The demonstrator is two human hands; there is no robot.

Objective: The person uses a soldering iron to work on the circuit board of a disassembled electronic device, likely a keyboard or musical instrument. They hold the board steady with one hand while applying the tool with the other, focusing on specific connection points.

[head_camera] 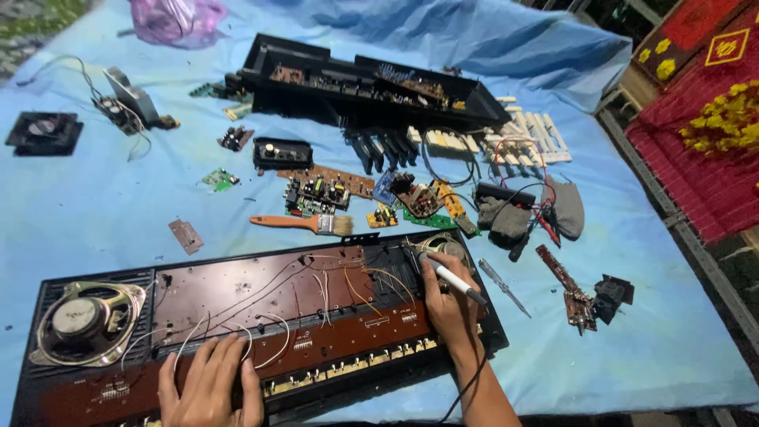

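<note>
While the opened keyboard chassis [261, 332] lies face down at the near edge of the blue-covered bench [95, 213], the head view shows the right hand [449, 304] closed around a white-handled soldering iron [451, 277], its tip pointing up-left toward the wiring beside the right-hand speaker [443, 247]. The left hand [207, 387] lies flat and open, fingers spread, pressing on the brown circuit board [300, 316] near the loose white wires [261, 336]. A round speaker [85, 320] sits at the left end of the chassis. Judging from this, the step in hand looks like soldering work on the wire joints at the right end; the next move calls for a steady tip on one joint without touching neighbouring wires. Beyond the chassis lie a paintbrush [304, 224], small circuit boards [320, 191], a screwdriver [504, 286], and a second black housing [371, 87].
</note>
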